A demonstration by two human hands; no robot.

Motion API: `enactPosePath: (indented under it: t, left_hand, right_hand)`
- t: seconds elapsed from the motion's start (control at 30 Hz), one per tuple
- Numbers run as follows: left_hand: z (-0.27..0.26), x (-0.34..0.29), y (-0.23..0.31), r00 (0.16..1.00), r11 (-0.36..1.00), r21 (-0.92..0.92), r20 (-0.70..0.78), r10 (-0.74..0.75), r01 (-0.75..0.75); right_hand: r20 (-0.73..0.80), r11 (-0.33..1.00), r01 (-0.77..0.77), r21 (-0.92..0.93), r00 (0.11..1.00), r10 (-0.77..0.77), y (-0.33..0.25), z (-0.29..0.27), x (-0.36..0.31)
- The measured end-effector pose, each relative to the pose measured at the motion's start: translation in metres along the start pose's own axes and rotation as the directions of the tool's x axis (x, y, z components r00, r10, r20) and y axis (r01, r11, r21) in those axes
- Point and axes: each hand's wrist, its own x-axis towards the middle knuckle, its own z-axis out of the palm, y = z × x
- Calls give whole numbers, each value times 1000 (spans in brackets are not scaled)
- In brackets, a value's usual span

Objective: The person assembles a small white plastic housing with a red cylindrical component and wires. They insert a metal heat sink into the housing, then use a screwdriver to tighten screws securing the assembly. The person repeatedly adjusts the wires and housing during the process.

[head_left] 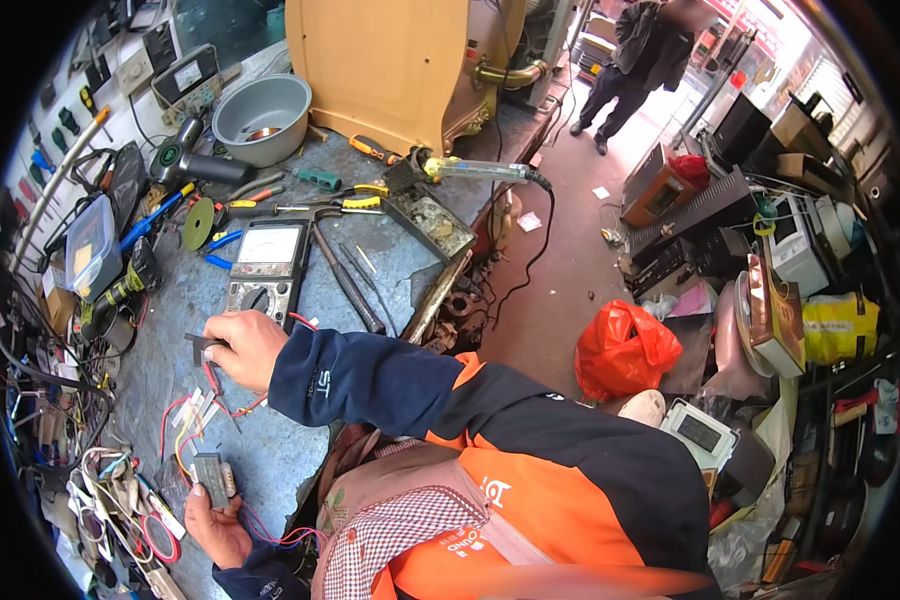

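Note:
My left hand, low on the workbench, is closed around a small grey block that looks like a transformer. Thin red, yellow and blue wires run near it, some with white tags. Farther up the bench, my right hand pinches a dark flat piece, whose kind I cannot make out. A red lead hangs just below those fingers. Just beyond the right hand lies an analog multimeter with a white dial, its lower edge close to my knuckles.
A hammer, a soldering iron on its stand and a metal tray lie right of the multimeter. A grey bowl stands behind. Tangled cables and tools crowd the left side. A person stands near the doorway; a red bag sits right.

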Motion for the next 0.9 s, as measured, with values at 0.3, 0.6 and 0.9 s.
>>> enactPosePath:
  t: [0.3, 0.6, 0.9]
  left_hand:
    - [26, -37, 11, 968, 717, 674, -10, 250, -178]
    - [64, -47, 3, 894, 635, 696, 21, 448, -334]
    - [67, -56, 9, 864, 455, 805, 133, 486, -380]
  right_hand:
    - [328, 832, -362, 421, 915, 233, -14, -6, -13]
    - [251, 999, -49, 18, 967, 43, 1, -24, -25]
    - [201, 989, -106, -106, 972, 125, -20, -23, -15]
